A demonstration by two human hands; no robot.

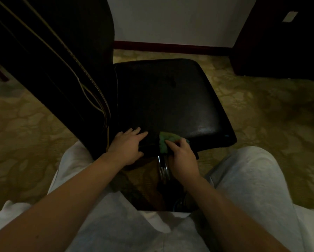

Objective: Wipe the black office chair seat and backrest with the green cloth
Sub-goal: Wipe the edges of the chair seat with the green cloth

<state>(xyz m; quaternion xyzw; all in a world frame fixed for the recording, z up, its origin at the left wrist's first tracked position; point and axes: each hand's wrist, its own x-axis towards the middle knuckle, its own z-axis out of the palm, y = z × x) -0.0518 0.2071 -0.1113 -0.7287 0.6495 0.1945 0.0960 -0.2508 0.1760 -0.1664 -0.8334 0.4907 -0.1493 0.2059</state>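
Note:
The black office chair fills the middle of the view: its shiny seat [170, 99] lies in front of me and its tall backrest [49, 57] rises at the left, with pale cracked lines running down it. My left hand [128, 147] rests flat on the seat's near edge, close to the backrest, fingers straight. My right hand [182, 158] grips the crumpled green cloth [166, 142] against the near edge of the seat, its fingers curled over the cloth. The cloth's lower part hangs over the seat edge.
The chair's chrome post [163, 170] shows under the seat, between my knees in light trousers [248, 180]. Patterned yellowish carpet [261, 113] surrounds the chair. A pale wall with dark red skirting [170, 46] is behind, and dark furniture [283, 37] stands at the right.

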